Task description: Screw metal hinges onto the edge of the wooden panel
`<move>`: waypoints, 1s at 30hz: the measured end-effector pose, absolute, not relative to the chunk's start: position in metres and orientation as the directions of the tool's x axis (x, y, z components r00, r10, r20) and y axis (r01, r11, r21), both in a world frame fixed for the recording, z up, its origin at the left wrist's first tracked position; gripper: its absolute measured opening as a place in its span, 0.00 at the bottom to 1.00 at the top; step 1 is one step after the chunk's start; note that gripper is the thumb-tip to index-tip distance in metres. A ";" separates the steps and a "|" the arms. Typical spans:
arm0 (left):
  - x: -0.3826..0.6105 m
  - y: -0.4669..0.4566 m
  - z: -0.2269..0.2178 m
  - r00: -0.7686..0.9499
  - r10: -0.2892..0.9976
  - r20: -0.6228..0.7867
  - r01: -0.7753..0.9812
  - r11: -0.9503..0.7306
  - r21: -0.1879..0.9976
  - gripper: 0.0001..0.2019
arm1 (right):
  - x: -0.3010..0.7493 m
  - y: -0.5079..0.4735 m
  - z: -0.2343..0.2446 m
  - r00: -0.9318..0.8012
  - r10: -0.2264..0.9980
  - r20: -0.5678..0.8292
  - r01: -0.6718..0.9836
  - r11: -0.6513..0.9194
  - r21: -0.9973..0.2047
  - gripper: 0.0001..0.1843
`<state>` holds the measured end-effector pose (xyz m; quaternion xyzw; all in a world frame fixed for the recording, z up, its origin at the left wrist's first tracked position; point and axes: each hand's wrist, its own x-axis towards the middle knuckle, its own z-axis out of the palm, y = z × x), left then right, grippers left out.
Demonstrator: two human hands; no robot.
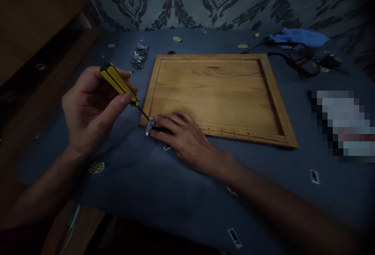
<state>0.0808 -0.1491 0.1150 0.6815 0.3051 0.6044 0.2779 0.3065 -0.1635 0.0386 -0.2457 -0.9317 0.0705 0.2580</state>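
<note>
My left hand [90,110] is closed around the yellow and black handle of a screwdriver [115,81], which slants down to the right. The screwdriver's tip meets a small silver metal hinge [149,127] at the near left corner of a framed wooden panel [205,91]. My right hand [187,138] rests over the panel's near edge, its thumb and fingers pressed against the hinge. Part of the hinge is hidden by those fingers. Several small holes run along the near edge of the panel, right of my right hand.
A cluster of metal hardware pieces [139,56] lies behind the panel's left side. Eyeglasses [304,61] and a blue cloth [299,37] are at the back right. A pixelated object [345,122] lies at the right. Patterned fabric [187,1] rises behind the blue-grey covered surface [175,200].
</note>
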 end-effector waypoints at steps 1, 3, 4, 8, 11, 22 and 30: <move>0.081 -0.149 0.116 0.075 0.757 0.649 0.090 -0.653 0.752 0.13 | 0.306 -0.163 0.038 -0.745 0.490 0.454 0.418 0.872 -0.255 0.20; 0.081 -0.150 0.115 0.063 0.770 0.635 0.106 -0.638 0.763 0.12 | 0.306 -0.163 0.038 -0.746 0.491 0.449 0.420 0.871 -0.254 0.20; 0.082 -0.150 0.115 0.059 0.772 0.633 0.108 -0.635 0.765 0.13 | 0.306 -0.163 0.039 -0.748 0.496 0.441 0.426 0.868 -0.255 0.20; 0.082 -0.150 0.111 0.076 0.770 0.633 0.126 -0.637 0.760 0.13 | 0.307 -0.164 0.040 -0.748 0.499 0.438 0.431 0.867 -0.250 0.21; 0.081 -0.150 0.110 0.107 0.761 0.640 0.127 -0.649 0.750 0.13 | 0.307 -0.164 0.039 -0.746 0.494 0.446 0.425 0.869 -0.253 0.21; 0.076 -0.143 0.104 0.146 0.692 0.706 0.174 -0.721 0.671 0.15 | 0.307 -0.164 0.039 -0.740 0.485 0.467 0.407 0.875 -0.263 0.20; 0.074 -0.139 0.105 0.193 0.658 0.727 0.110 -0.751 0.651 0.18 | 0.307 -0.164 0.038 -0.744 0.497 0.446 0.427 0.868 -0.255 0.22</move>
